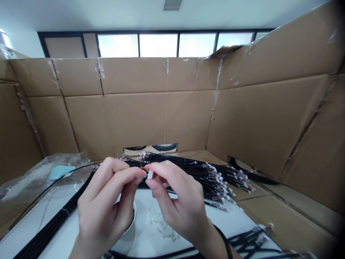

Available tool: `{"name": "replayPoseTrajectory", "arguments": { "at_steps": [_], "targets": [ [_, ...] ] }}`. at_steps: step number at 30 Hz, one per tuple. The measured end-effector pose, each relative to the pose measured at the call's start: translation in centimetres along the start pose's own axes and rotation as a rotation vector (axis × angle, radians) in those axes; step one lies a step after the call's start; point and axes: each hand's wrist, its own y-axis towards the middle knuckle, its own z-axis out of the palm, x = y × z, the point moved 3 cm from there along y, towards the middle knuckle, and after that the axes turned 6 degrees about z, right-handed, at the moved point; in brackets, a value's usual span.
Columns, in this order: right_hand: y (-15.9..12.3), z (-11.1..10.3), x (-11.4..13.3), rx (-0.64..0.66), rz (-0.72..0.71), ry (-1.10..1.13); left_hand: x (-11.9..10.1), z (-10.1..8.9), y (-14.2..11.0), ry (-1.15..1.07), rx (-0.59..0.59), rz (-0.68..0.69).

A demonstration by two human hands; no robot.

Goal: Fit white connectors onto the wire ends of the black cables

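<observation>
Between the thumb and forefinger of my right hand (179, 196) is a small white connector housing (150, 175). Thin orange and dark wires (145, 168) run from my left hand (110, 199) toward it, pinched in the left fingertips. My fingers cover the wire ends, so I cannot tell how far they sit inside the housing. Below and between my hands, loose white connector housings (163, 223) are scattered on the white tabletop (142, 201). A white cup (130, 228) stands partly hidden behind my left hand.
Bundles of black cables (185, 169) with white connectors lie behind my hands. Another black bundle (58, 219) runs along the left, near a clear plastic bag (24, 176). More cables (250, 241) lie at lower right. Cardboard walls (134, 115) enclose the table.
</observation>
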Motion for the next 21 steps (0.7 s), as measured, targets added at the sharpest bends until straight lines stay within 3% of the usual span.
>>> {"name": "replayPoseTrajectory", "arguments": {
  "at_steps": [5,12,21],
  "targets": [
    [0.2,-0.1,0.6,0.022,-0.027,-0.061,-0.3,0.1,-0.3,0.096,-0.081,0.044],
    [0.3,-0.4,1.2,0.075,0.008,-0.09,-0.4,0.5,-1.3,0.088,-0.121,-0.01],
    [0.2,-0.4,1.8,0.116,0.022,-0.041,-0.3,0.6,-2.2,0.042,-0.129,-0.215]
  ]
}}
